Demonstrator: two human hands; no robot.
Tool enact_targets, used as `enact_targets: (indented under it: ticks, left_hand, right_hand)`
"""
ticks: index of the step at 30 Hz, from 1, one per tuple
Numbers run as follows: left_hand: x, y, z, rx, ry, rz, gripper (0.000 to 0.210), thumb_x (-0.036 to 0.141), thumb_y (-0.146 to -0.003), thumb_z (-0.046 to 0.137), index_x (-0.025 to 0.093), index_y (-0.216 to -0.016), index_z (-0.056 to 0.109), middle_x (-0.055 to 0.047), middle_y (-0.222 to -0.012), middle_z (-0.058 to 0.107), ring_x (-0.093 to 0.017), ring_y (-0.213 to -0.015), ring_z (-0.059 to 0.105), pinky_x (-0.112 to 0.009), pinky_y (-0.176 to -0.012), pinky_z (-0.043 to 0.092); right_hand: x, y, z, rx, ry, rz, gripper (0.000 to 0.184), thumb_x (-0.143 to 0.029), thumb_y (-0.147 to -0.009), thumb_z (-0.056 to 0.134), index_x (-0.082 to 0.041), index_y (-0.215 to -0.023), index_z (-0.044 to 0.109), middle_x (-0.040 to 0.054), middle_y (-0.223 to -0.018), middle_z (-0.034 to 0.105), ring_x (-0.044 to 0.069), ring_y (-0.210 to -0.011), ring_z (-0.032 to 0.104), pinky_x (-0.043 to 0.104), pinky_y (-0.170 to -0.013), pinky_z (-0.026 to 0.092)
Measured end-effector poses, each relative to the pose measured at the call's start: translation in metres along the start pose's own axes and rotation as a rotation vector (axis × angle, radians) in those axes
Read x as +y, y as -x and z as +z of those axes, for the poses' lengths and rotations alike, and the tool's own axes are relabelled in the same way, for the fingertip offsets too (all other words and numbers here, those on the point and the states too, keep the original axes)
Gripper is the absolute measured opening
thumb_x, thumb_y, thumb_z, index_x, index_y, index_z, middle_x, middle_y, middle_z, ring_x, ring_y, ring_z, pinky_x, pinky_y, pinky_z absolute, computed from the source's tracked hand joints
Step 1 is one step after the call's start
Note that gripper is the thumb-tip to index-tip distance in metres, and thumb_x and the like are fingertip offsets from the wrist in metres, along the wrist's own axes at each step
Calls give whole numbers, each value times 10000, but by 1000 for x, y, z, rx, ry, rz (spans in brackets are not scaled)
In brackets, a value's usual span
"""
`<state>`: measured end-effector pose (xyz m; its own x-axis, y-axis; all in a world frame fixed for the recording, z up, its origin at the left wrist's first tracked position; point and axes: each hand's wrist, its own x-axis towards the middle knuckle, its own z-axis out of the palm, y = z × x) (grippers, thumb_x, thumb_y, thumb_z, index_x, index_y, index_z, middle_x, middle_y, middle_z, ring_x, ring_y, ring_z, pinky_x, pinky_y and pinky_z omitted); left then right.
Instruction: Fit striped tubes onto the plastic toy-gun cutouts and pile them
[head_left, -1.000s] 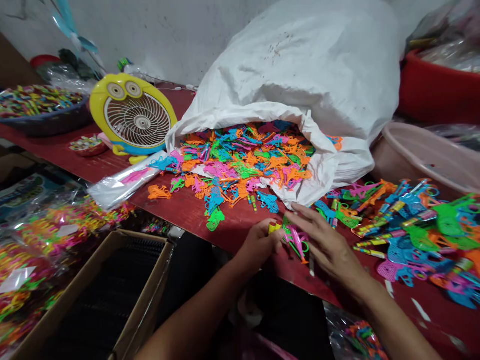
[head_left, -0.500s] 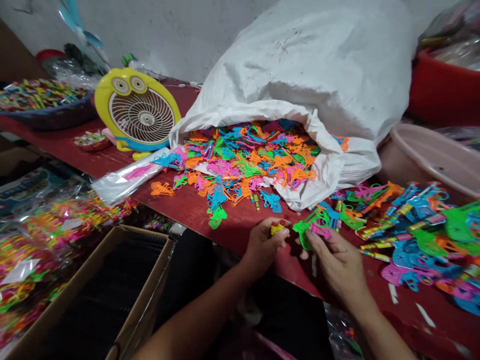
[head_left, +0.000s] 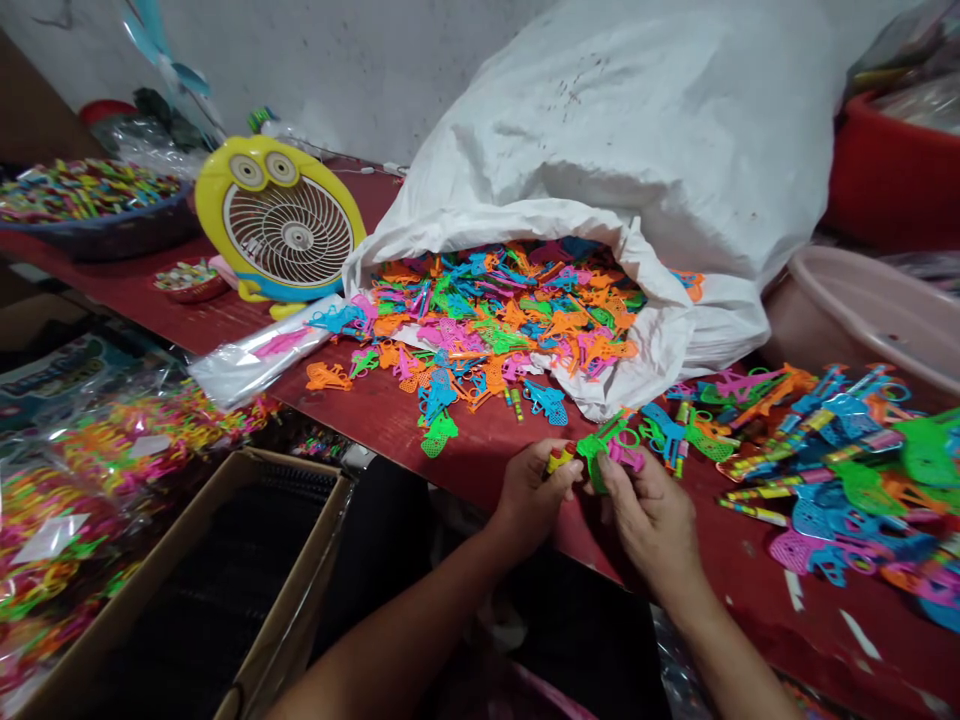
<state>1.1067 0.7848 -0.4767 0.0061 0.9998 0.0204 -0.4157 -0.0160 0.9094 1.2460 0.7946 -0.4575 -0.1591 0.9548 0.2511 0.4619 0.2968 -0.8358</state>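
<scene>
Holding small yellow tubes with red tops [head_left: 561,458], your left hand [head_left: 529,500] is curled round them, a bit below the middle of the frame. Your right hand [head_left: 660,520] pinches a green gun-shaped toy [head_left: 595,466] and a pink piece [head_left: 634,458], just beside the tubes. It is hard to tell if they touch, but this one does not look put together yet. At the right of the frame, a big pile of bright toys [head_left: 847,490] lies on the red table [head_left: 397,440] with striped tubes [head_left: 780,437] in it, so that may be the done part. Lots looks left: the white sack [head_left: 585,110], top middle, has a heap of toys [head_left: 502,325] in its mouth, and the dark blue tub [head_left: 112,236], upper left, is piled with what look like more little tubes
</scene>
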Motion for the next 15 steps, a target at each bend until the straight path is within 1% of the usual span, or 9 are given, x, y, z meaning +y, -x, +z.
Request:
enact_targets:
  ticks: [4,6,9,11,13,15]
  left_hand:
    - [-2,1,1,-37,-15,42,147,290,-861,568,159,-803,600,-5,-670,569,-129,-635,505,-239,-649,400]
    - [-4,2,0,-56,-55,76,146,283,-867,561,159,-802,602,-14,-718,579,-137,-682,516,-245,-685,407]
    - [-6,2,-3,-83,-113,95,151,281,-871,562,161,-791,605,-8,-729,551,-131,-684,482,-237,-678,392]
    - [-6,3,-3,-82,-117,91,174,291,-881,549,163,-772,596,-2,-714,537,-125,-662,467,-231,-663,387]
    - [-6,3,-3,-65,-133,94,199,300,-887,537,165,-750,590,-6,-715,551,-127,-654,481,-231,-664,396]
    - [-6,2,-2,-60,-197,100,209,295,-885,532,166,-741,612,-16,-709,574,-135,-646,500,-234,-660,405]
  right_hand:
    - [-1,-2,-1,-22,56,-48,238,-361,-971,455,-219,-800,539,-30,-609,563,112,-485,499,239,-512,393]
    - [0,-2,-2,21,145,-108,231,-353,-967,455,-223,-789,525,-25,-609,549,122,-514,515,249,-538,393]
    - [0,-3,1,68,259,-179,227,-352,-958,454,-228,-775,502,-21,-605,525,133,-530,514,262,-547,378]
    - [0,-3,6,55,224,-150,237,-360,-964,434,-228,-779,501,-16,-617,530,135,-533,514,262,-538,379]
    - [-1,-3,14,49,137,-82,251,-387,-965,429,-228,-786,506,-13,-622,537,135,-529,515,259,-518,385]
    - [-1,-3,17,37,27,1,268,-430,-952,448,-227,-790,511,-17,-607,544,132,-495,509,260,-487,392]
